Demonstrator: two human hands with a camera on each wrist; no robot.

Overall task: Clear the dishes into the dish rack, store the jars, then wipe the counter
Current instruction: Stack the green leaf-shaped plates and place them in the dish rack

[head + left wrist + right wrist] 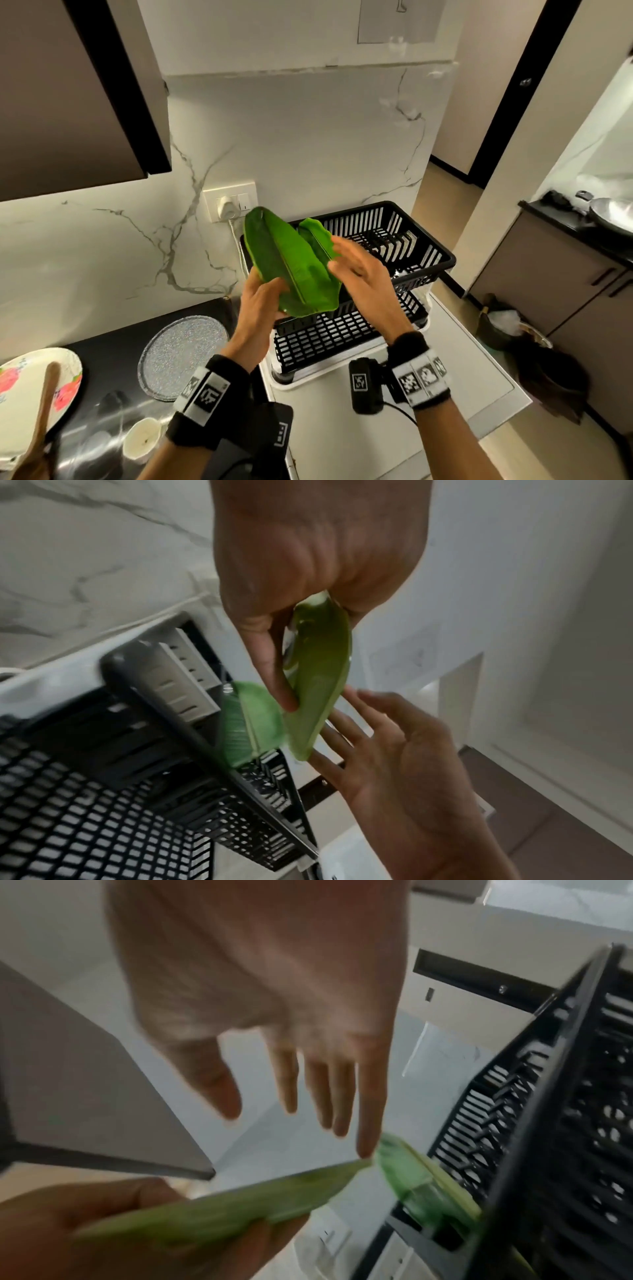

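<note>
My left hand (pixel 270 291) grips a green leaf-shaped plate (pixel 291 270) by its near end and holds it tilted over the left end of the black dish rack (pixel 424 263). In the left wrist view the thumb of that hand (pixel 274 647) lies across the plate (pixel 322 669). A second green leaf plate (pixel 317 236) stands on edge in the rack's top tier, just behind the first one. My right hand (pixel 342 255) is open, its straight fingers beside both plates. The right wrist view shows that hand (pixel 291 1102) with its little finger close to the second plate (pixel 411 1177).
On the dark counter at left lie a glittery round plate (pixel 185 356), a floral plate (pixel 65 370) with a wooden spoon (pixel 42 407) and a small white cup (pixel 144 438). A wall socket (pixel 229 205) sits behind the rack. An upper cabinet (pixel 68 96) hangs at left.
</note>
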